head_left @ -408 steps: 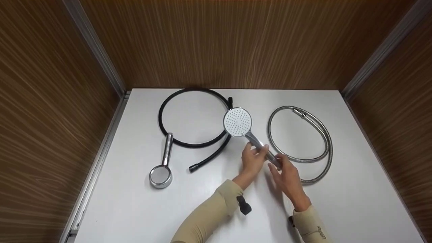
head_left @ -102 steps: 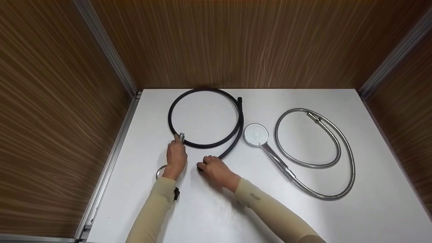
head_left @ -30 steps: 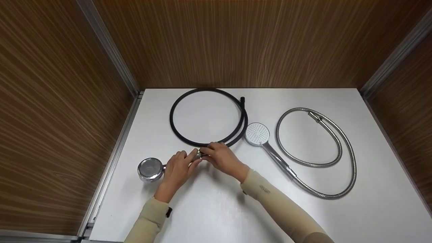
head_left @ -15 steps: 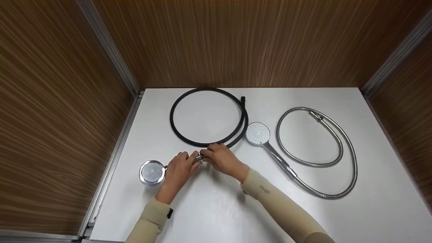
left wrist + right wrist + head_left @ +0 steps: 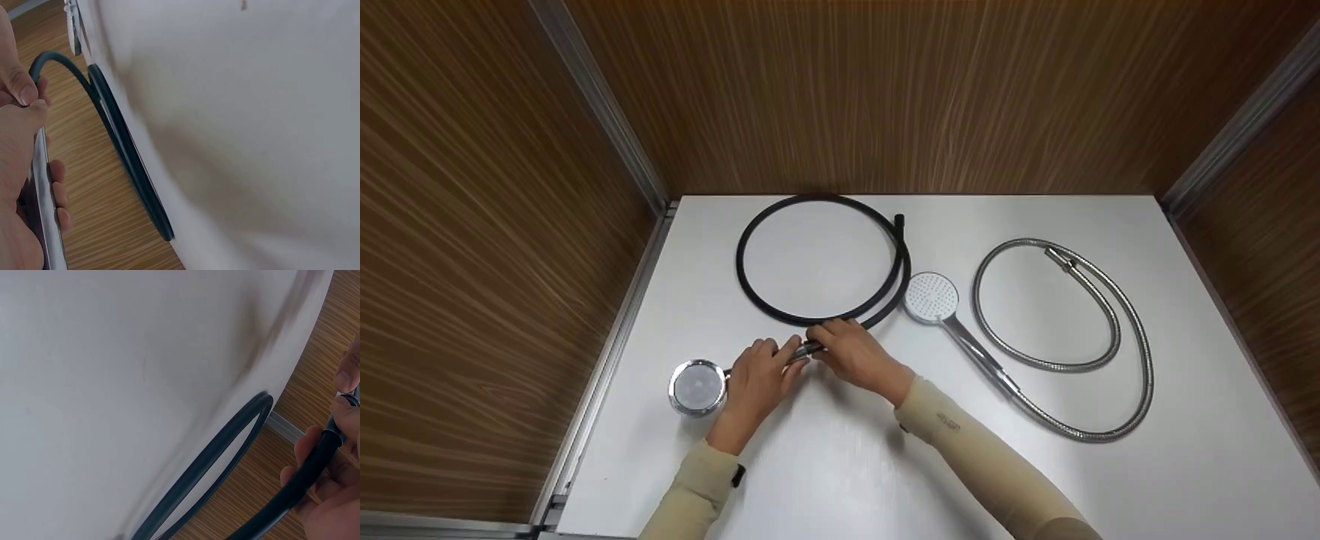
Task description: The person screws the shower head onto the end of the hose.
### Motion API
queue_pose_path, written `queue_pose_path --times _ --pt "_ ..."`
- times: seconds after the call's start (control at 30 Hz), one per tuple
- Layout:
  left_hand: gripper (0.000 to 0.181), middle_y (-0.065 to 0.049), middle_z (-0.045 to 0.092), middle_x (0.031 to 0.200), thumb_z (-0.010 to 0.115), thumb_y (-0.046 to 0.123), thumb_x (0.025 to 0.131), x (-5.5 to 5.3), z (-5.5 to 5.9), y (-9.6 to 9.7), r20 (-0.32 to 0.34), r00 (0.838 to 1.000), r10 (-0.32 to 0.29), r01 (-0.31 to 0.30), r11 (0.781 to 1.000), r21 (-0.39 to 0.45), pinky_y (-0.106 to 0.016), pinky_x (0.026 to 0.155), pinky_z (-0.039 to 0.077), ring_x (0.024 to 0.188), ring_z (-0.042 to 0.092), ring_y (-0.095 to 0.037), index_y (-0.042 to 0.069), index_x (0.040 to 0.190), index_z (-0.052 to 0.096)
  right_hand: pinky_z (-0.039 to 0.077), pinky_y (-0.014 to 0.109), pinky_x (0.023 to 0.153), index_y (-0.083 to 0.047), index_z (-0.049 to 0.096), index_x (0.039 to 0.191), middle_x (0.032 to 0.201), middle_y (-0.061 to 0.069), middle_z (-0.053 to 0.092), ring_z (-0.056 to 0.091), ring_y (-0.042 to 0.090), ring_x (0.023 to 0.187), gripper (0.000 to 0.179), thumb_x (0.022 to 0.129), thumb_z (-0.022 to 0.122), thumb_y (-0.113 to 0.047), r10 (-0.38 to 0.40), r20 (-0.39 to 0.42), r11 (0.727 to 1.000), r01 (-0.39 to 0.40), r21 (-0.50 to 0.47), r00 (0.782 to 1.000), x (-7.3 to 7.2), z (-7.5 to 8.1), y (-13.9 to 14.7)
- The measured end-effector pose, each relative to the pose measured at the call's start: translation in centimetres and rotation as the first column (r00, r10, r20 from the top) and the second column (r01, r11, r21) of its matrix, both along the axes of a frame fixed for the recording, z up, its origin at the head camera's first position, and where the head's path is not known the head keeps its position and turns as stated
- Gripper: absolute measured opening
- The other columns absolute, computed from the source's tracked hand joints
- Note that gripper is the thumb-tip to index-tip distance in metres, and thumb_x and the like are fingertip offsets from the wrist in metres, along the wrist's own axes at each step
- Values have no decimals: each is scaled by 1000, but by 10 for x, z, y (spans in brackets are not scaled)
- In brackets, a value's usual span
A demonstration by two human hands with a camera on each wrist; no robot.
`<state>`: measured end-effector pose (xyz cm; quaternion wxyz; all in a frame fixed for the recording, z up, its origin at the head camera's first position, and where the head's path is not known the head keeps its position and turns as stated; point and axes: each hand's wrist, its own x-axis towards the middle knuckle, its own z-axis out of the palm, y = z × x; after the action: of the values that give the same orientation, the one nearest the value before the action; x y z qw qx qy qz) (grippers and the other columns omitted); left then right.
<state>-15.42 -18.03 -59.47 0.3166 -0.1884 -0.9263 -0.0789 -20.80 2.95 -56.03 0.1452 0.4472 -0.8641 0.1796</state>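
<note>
My left hand (image 5: 756, 379) grips the handle of a small chrome shower head (image 5: 697, 387), whose round face points up at the left. In the left wrist view the shiny handle (image 5: 46, 208) runs through the curled fingers. My right hand (image 5: 856, 357) pinches the end of a black shower hose (image 5: 741, 259). Handle end and hose end meet in line between the two hands. Fingers partly cover that joint, so how far the thread is engaged cannot be seen. In the right wrist view, thumb and fingers surround the collar of the black hose (image 5: 281, 503).
Right of the hands lies a larger shower head (image 5: 932, 298) with a white dotted face, its handle joined to a coiled metal hose (image 5: 1144, 360). The black hose's loose end points to the back. Wood-grain panels (image 5: 915, 97) enclose the white table (image 5: 840, 480) on three sides.
Earlier both hands held the white-faced shower head; it now lies joined to the metal hose. The chrome head was picked up and brought to the black hose end. Lately its face has rolled slightly.
</note>
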Motion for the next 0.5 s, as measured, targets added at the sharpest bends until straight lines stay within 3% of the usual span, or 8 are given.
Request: queue_pose_path --times 0.23,0.5 --pt "38 -5 57 73 82 43 90 2 0 0 -37 999 19 -20 1000 -15 -35 45 46 60 54 -23 22 120 71 59 40 82 -10 66 121 109 5 72 69 25 100 26 98 75 -18 14 -21 1000 -13 17 1000 0 1 0" --pt "39 -5 56 73 80 45 92 3 1 0 -9 1000 14 -14 1000 -17 -36 40 46 54 53 -22 23 122 69 59 40 85 -9 63 121 109 5 71 67 25 101 29 97 76 -18 3 -8 999 -3 32 1000 -1 -1 0"
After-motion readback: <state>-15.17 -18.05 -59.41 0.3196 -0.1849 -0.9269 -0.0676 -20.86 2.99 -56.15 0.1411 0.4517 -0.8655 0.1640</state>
